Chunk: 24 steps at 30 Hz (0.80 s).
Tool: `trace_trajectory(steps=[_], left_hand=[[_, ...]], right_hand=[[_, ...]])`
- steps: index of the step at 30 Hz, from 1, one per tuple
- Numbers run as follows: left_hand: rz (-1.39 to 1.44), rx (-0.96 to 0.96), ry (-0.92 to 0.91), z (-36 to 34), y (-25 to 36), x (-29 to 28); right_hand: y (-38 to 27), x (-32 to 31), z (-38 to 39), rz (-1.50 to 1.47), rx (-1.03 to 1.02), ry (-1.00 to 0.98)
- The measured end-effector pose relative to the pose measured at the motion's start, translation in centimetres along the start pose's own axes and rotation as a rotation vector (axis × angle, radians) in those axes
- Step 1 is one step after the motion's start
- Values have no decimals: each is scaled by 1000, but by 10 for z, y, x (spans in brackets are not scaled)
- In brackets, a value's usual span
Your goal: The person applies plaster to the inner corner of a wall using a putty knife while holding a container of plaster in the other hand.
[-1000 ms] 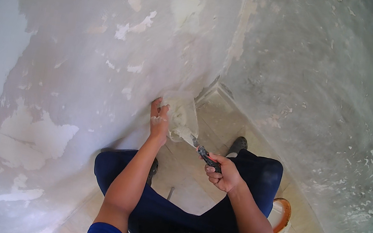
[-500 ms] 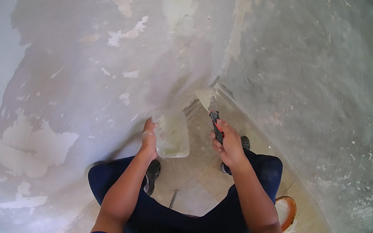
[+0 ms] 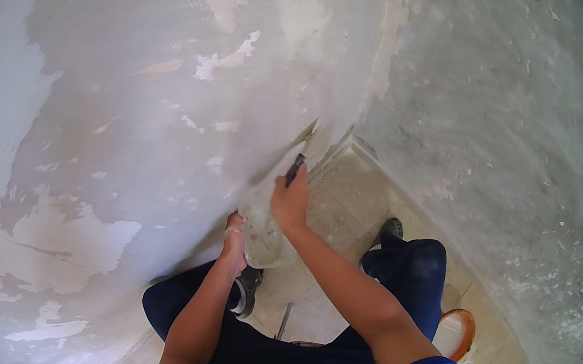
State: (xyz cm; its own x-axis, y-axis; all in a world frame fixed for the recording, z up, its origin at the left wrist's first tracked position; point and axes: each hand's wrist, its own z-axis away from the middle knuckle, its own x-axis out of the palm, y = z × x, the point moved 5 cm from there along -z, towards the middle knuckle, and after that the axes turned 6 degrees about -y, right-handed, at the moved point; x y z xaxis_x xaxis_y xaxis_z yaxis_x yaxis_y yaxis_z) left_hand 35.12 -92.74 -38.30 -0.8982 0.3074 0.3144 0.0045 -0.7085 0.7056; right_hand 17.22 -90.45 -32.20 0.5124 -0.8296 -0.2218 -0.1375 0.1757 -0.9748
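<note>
My right hand (image 3: 290, 201) is closed round the dark handle of a putty knife (image 3: 296, 170). Its blade is up against the left wall (image 3: 128, 101), low down and close to the corner. A pale, rounded-edge board (image 3: 269, 249) with whitish smears on it is gripped at its left edge by my left hand (image 3: 236, 241). The board is held low, just below the knife, and my right hand hides part of its upper area. Whitish paste marks my left thumb.
The right wall (image 3: 506, 141) is grey and patchy, meeting the left wall in a corner ahead. A container with an orange-brown rim (image 3: 467, 335) stands right of my right leg. A thin bar (image 3: 284, 321) lies on the tiled floor (image 3: 351, 192) between my legs.
My right hand has swung left with the putty knife, from over the floor corner to the left wall. The paste seen on the blade earlier no longer shows clearly. The board sits slightly lower.
</note>
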Motion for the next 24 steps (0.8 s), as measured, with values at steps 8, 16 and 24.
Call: trace_trajectory(steps=[8,16,24], left_hand=[[26,25,-24,2,3,-12],[68,31,-88,-23,-11,-11],[-11,-58,-155,-17,-12,0]], right_hand=[[-90,7,-2,-83,165,-215],[-27,-60,24,-68,-155,-75],[74,-99,10,-496,639,-383]])
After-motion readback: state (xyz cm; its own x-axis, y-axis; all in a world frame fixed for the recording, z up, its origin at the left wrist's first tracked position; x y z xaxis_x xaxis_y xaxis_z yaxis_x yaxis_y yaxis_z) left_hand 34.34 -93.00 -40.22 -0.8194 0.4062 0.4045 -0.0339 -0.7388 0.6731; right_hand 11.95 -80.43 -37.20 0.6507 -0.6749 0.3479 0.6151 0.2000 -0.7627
